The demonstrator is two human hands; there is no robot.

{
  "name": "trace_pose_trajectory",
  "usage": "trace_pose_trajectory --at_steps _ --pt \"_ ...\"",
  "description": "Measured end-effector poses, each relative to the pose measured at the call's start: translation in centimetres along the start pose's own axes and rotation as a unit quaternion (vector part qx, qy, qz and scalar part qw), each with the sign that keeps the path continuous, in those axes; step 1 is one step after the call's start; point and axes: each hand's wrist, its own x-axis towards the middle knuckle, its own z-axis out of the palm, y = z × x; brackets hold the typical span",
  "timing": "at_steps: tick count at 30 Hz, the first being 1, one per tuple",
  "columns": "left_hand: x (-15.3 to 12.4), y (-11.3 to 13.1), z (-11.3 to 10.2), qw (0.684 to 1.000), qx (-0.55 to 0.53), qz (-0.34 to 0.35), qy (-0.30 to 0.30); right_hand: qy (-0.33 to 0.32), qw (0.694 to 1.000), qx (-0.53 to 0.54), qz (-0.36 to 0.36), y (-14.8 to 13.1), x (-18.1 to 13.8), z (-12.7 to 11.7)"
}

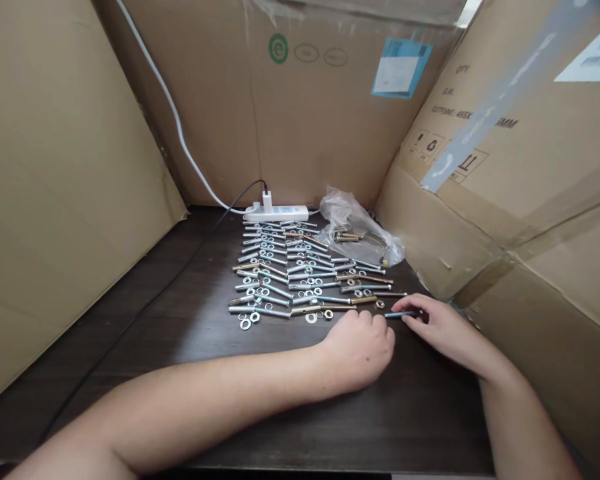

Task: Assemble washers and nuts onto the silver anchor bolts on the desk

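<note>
Both hands rest on a dark wooden table [190, 347]. My left hand [359, 350] lies knuckles up with its fingers curled under, right beside one end of a thin blue-grey bolt [399, 314]. My right hand [437, 325] pinches the other end of that bolt between thumb and fingers. Just beyond them, several bolts [300, 267] lie in rows, with washers and nuts [311, 318] laid among them. Whether the left fingertips touch the bolt is hidden.
A clear plastic bag [357, 227] with more hardware lies at the back right. A white power strip [276, 213] with a plugged cable sits at the back. Cardboard walls [55, 200] close in the left, back and right sides.
</note>
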Motion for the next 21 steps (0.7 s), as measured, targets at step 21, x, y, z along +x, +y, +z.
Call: trace_pose_trajectory --at_steps 21 --pt "2.6 -2.9 1.0 0.999 0.041 0.003 -0.004 0.043 0.999 -0.031 -0.015 0.3 0.7 0.3"
